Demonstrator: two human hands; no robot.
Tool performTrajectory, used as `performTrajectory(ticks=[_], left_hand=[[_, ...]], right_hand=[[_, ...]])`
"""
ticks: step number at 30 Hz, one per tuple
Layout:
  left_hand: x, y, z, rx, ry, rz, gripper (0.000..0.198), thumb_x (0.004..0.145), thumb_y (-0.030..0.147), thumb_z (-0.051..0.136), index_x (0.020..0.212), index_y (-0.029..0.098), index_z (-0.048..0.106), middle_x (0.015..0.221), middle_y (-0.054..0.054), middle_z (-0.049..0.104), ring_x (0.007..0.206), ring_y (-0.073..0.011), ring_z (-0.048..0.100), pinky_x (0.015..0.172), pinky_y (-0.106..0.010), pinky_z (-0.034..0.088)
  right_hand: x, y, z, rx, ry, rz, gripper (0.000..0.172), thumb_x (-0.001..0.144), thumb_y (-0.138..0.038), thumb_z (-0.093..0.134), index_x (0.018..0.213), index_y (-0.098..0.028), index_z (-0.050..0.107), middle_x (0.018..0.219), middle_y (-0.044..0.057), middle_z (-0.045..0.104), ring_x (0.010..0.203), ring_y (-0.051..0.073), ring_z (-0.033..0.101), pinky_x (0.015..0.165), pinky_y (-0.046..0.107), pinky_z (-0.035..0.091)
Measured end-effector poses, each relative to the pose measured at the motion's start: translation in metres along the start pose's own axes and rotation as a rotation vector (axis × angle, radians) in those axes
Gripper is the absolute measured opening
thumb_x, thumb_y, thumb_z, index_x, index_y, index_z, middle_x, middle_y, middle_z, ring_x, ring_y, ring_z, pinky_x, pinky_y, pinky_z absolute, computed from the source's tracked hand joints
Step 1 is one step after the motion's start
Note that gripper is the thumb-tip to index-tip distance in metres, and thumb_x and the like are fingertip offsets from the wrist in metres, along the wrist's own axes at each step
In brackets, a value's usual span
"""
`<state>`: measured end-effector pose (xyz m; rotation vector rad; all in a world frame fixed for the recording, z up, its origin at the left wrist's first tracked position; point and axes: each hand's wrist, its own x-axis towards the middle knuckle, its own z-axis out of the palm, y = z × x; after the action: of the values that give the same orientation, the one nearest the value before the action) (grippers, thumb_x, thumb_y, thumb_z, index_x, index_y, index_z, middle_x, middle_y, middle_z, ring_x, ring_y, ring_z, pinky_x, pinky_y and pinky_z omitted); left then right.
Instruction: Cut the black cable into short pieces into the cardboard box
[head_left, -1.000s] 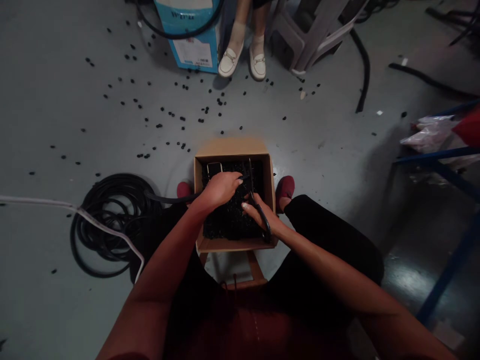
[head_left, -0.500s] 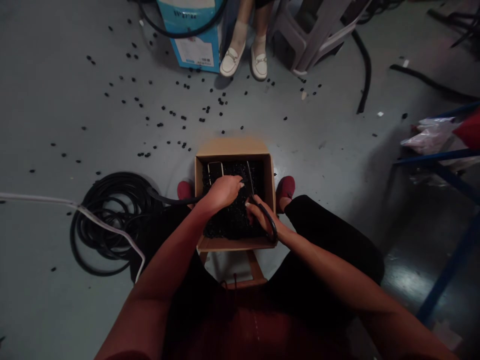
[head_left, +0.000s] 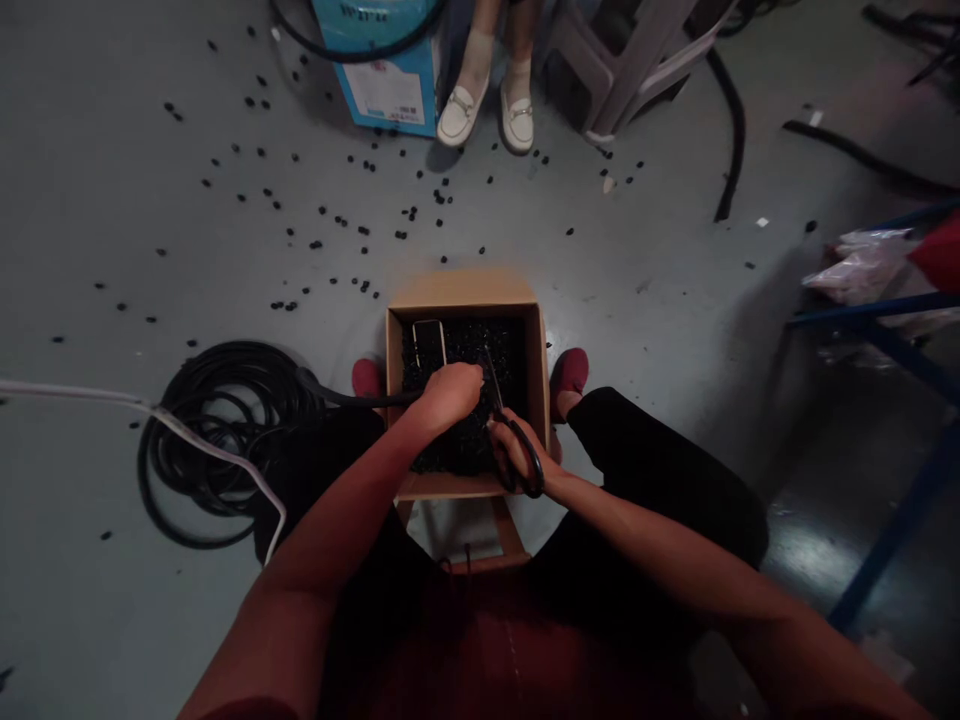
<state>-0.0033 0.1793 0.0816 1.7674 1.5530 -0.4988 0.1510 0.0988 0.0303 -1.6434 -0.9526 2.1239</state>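
Note:
A cardboard box stands between my feet, filled with several small black cut pieces. Over it my left hand is closed round the end of a black hose that runs left to a coil on the floor. My right hand grips black-handled scissors, blades pointing up towards the hose end by my left fingers. A small rectangular tool lies in the box's far left corner.
Many black bits are scattered on the grey floor. Another person's feet in white shoes stand beside a blue box and a grey plastic chair. A white cable crosses the coil. A blue rack is at right.
The scissors' blades have closed in toward the hose end, and my right hand has drawn slightly back toward me. My left hand stays over the box.

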Motion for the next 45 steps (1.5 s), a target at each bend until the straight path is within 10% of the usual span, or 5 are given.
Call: performTrajectory(ticks=[9, 16, 45], left_hand=[[0.003, -0.007, -0.002, -0.12, 0.074, 0.126, 0.036, 0.096, 0.02, 0.037, 0.12, 0.012, 0.062, 0.121, -0.016, 0.066, 0.115, -0.0253, 0.062, 0.096, -0.035, 0.047], [-0.005, -0.024, -0.027, -0.38, 0.218, 0.069, 0.05, 0.093, 0.017, 0.044, 0.142, 0.013, 0.043, 0.138, -0.014, 0.057, 0.123, -0.0215, 0.056, 0.103, -0.032, 0.043], [-0.005, -0.021, -0.027, -0.329, 0.252, 0.067, 0.028, 0.092, 0.019, 0.046, 0.114, 0.015, 0.063, 0.113, -0.011, 0.069, 0.104, -0.0221, 0.063, 0.092, -0.033, 0.046]], right_hand=[[0.005, -0.001, 0.0, 0.166, -0.032, 0.126, 0.037, 0.077, -0.052, 0.061, 0.089, -0.023, 0.041, 0.063, -0.008, 0.05, 0.044, 0.009, 0.047, 0.039, 0.021, 0.042], [0.01, -0.021, -0.008, 0.087, -0.029, -0.121, 0.038, 0.08, -0.053, 0.061, 0.097, -0.022, 0.047, 0.082, -0.001, 0.059, 0.063, 0.012, 0.059, 0.059, 0.026, 0.05], [-0.004, -0.044, -0.011, -0.451, -0.065, -0.258, 0.046, 0.087, -0.057, 0.048, 0.111, -0.019, 0.045, 0.093, 0.007, 0.059, 0.085, 0.022, 0.06, 0.08, 0.04, 0.048]])
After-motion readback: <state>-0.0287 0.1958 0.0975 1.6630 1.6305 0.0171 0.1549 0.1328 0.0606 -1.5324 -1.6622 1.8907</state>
